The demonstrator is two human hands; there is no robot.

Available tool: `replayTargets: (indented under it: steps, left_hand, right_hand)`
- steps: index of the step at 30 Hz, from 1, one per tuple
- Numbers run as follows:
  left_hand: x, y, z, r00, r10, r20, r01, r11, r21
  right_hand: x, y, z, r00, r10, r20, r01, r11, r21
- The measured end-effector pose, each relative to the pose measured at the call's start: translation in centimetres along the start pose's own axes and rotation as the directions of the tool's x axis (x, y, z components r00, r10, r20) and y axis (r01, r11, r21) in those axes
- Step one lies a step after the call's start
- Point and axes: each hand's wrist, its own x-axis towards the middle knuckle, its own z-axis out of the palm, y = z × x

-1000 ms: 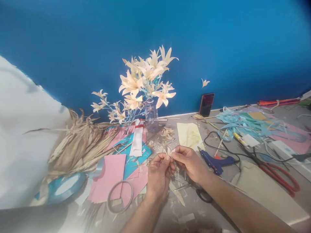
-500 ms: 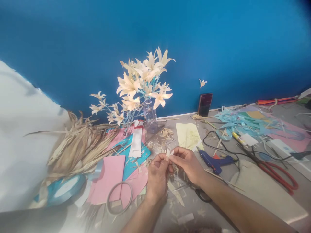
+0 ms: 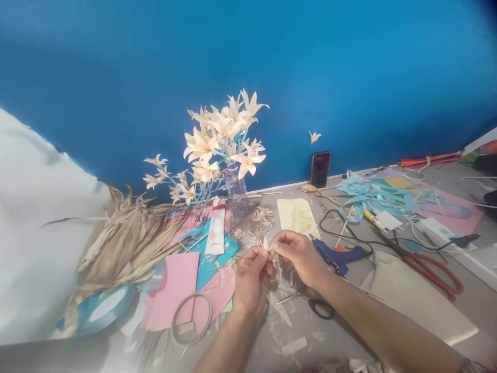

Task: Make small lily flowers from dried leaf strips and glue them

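Between my hands is a small cream flower [image 3: 266, 243] with pointed petals, its base hidden by fingers. My left hand [image 3: 252, 272] pinches it from below, thumb against forefinger. Beside it, my right hand [image 3: 297, 254] has thumb and forefinger closed at the flower's right side, seemingly on a petal. Black-handled scissors [image 3: 321, 309] lie under the right forearm among cream scraps. A blue glue gun [image 3: 337, 256] rests just right of the right hand. Behind, a clear bottle [image 3: 236, 191] holds a bunch of cream flowers [image 3: 225, 129] on blue stems.
Dried husks [image 3: 128, 238] are heaped at left, near blue ribbon rolls [image 3: 106, 308]. Pink sheets [image 3: 178, 285] and a tape ring [image 3: 191, 318] lie nearby. A phone [image 3: 320, 169] leans on the blue wall. Red-handled scissors [image 3: 435, 274], cables and a power strip [image 3: 435, 231] occupy the right.
My right hand has drawn slightly away from my left, leaving the flower's petals more visible. The whole view has shifted a little.
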Motion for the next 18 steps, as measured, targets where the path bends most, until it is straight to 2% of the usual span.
replayTargets:
  steps: [2,4,5,6,7,9,11,13,15,18]
  left_hand:
    - [0.1,0.1,-0.1,1.000,-0.025,0.007,0.025,0.996,-0.086]
    - [0.2,0.2,-0.2,0.999,-0.039,-0.001,0.038,0.993,-0.111]
    - [0.2,0.2,-0.3,0.999,-0.044,-0.010,0.042,0.993,-0.109]
    - [0.2,0.2,-0.4,0.999,-0.046,-0.023,0.043,0.993,-0.107]
    - [0.3,0.2,-0.6,0.998,-0.046,-0.038,0.042,0.994,-0.105]
    - [0.3,0.2,-0.7,0.997,-0.049,-0.060,0.043,0.994,-0.102]
    - [0.4,0.1,-0.9,0.996,-0.056,-0.065,0.049,0.994,-0.095]
    - [0.6,0.0,-0.9,0.996,-0.060,-0.062,0.055,0.995,-0.086]
    - [0.7,0.1,-0.9,0.996,-0.063,-0.069,0.058,0.996,-0.072]
    - [0.8,0.4,-0.7,0.993,-0.072,-0.089,0.068,0.997,-0.044]
  right_hand:
    - [-0.1,-0.7,-0.6,0.997,-0.083,0.010,0.083,0.986,-0.144]
    - [-0.3,-0.7,-1.6,0.972,-0.227,0.060,0.233,0.900,-0.367]
    - [-0.4,-0.5,-2.4,0.947,-0.298,0.121,0.317,0.805,-0.502]
    - [-0.5,0.0,-3.2,0.915,-0.352,0.195,0.392,0.671,-0.630]
    - [-0.7,0.7,-4.0,0.889,-0.353,0.292,0.445,0.516,-0.732]
    - [-1.1,2.3,-5.5,0.878,-0.251,0.407,0.465,0.245,-0.851]
    - [-1.7,3.5,-6.3,0.881,-0.121,0.458,0.469,0.096,-0.878]
    - [-1.9,3.8,-6.6,0.879,-0.035,0.475,0.477,0.049,-0.878]
    - [-1.8,3.0,-6.8,0.894,0.003,0.448,0.448,0.042,-0.893]
    - [-1.1,0.5,-8.7,0.950,-0.019,0.313,0.313,0.028,-0.949]
